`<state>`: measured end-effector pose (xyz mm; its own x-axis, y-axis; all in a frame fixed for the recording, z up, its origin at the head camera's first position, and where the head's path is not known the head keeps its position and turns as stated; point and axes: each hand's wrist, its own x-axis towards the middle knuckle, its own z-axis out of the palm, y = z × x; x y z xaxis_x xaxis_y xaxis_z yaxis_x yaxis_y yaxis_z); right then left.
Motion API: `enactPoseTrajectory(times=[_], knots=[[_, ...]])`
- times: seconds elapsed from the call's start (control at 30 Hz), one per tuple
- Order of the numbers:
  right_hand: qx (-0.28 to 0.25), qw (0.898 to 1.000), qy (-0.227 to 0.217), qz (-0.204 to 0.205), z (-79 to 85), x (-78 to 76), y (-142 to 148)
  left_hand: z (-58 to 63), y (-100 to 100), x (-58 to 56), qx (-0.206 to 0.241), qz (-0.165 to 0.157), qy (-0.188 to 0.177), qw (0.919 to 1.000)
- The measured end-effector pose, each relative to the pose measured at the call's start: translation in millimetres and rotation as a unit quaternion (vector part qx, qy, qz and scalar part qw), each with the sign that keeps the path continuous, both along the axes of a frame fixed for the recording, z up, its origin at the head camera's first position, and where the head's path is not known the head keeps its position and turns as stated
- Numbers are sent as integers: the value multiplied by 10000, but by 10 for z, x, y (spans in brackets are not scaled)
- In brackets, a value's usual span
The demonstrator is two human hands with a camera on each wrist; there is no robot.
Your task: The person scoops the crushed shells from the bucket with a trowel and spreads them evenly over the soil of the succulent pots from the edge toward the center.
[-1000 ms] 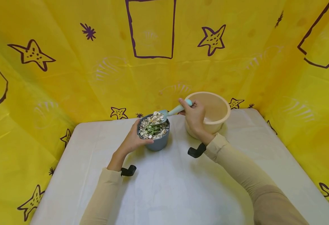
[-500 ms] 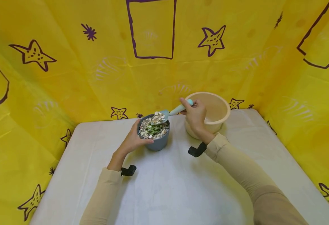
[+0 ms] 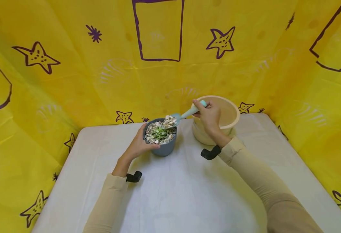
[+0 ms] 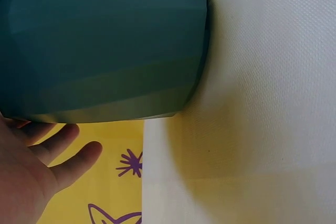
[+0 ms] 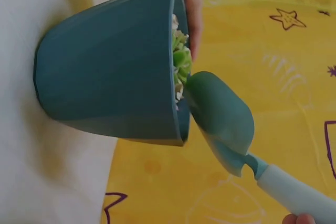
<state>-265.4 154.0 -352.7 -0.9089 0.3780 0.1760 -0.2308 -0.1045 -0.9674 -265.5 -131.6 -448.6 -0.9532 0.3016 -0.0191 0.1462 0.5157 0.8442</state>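
A blue-grey flowerpot stands on the table, filled with pale stone chips around a small green plant. My left hand grips the pot's rim from the left, thumb across the near side. In the left wrist view several fingers lie beside the pot wall. My right hand holds a light-blue hand trowel by its handle. The trowel's blade is tilted over the pot's right rim, with stone chips on it. From the right wrist only the blade's underside shows.
A cream plastic tub stands right of the pot, partly behind my right hand. Its visible inner wall is bare. The white-covered table is bordered by yellow patterned sheeting at the back and both sides.
My right hand and the trowel have drawn slightly to the right, and more of the green plant shows. My left hand stays on the pot.
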Motion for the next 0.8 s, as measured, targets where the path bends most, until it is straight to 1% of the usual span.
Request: enactPoseTrajectory(times=[0.17, 0.4, 0.63, 0.8], knots=[[56, 10000, -35, 38, 26, -31, 57, -29, -1, -6, 51, 12, 34, 10000], [398, 9992, 4, 40, 52, -84, 107, -17, 4, -10, 35, 25, 27, 10000], [563, 9984, -29, 55, 71, -100, 95, -3, 1, -1, -6, 14, 33, 10000], [558, 9984, 103, 10, 85, -100, 57, -11, -1, -1, 3, 34, 30, 10000]])
